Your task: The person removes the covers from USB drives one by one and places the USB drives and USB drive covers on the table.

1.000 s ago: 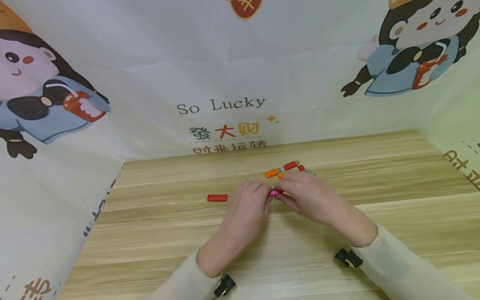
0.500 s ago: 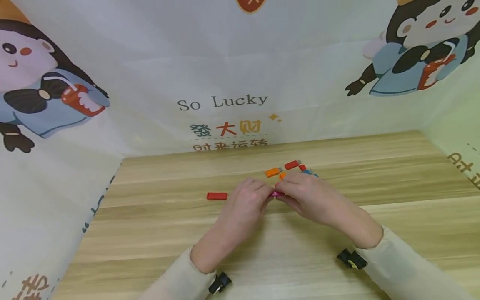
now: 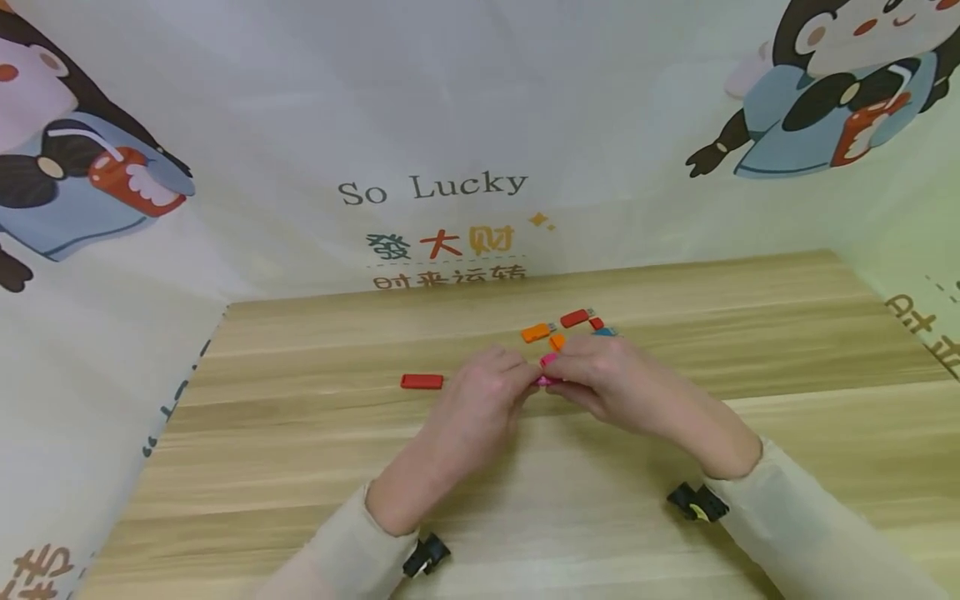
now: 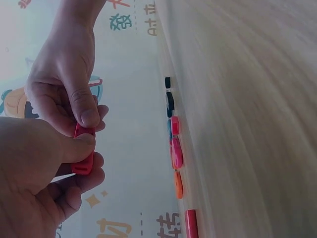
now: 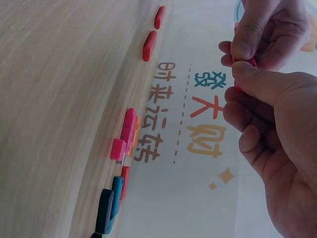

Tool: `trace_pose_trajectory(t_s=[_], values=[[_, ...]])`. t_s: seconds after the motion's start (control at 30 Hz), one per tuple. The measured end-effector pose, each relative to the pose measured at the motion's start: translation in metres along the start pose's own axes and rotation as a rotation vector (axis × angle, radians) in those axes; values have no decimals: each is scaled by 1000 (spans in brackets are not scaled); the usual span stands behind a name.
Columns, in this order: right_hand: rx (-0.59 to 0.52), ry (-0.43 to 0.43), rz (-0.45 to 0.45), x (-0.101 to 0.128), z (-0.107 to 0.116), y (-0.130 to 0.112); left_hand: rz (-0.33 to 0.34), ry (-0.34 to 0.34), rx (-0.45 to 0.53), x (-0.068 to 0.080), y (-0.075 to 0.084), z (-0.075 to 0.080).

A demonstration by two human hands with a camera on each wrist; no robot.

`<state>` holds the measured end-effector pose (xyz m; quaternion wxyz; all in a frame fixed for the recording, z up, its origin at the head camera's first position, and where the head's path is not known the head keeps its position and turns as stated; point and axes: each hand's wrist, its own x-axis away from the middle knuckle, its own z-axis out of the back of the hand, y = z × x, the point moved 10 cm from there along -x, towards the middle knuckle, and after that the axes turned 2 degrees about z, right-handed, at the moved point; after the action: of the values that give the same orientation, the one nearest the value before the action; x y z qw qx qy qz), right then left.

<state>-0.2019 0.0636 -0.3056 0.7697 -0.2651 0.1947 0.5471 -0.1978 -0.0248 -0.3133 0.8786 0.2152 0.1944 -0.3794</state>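
Both hands meet above the table [image 3: 675, 400], the left hand [image 3: 480, 400] and right hand [image 3: 607, 387] each pinching 1 end of a pink stick [image 4: 83, 157]. This looks like capping or uncapping; next, a straight pull or push along its length.

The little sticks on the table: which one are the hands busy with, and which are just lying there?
In hand:
pink stick, pinched by left hand and right hand.

Lying about:
red stick, alone on the table
orange stick
second red stick
blue stick
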Motion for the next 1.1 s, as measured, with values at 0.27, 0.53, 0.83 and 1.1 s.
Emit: trace_pose_trajectory(t_s=[0.27,0.53,0.83,1.1], values=[[51,33,-19,-3,7,0,0,8,9,-6,-1,5],[116,33,-64,-4,8,-1,10,25,-3,-7,1,5],[48,19,-41,-3,7,0,6,19,24,-5,0,5],[-2,5,-36,0,2,1,21,13,38,1,-2,3]])
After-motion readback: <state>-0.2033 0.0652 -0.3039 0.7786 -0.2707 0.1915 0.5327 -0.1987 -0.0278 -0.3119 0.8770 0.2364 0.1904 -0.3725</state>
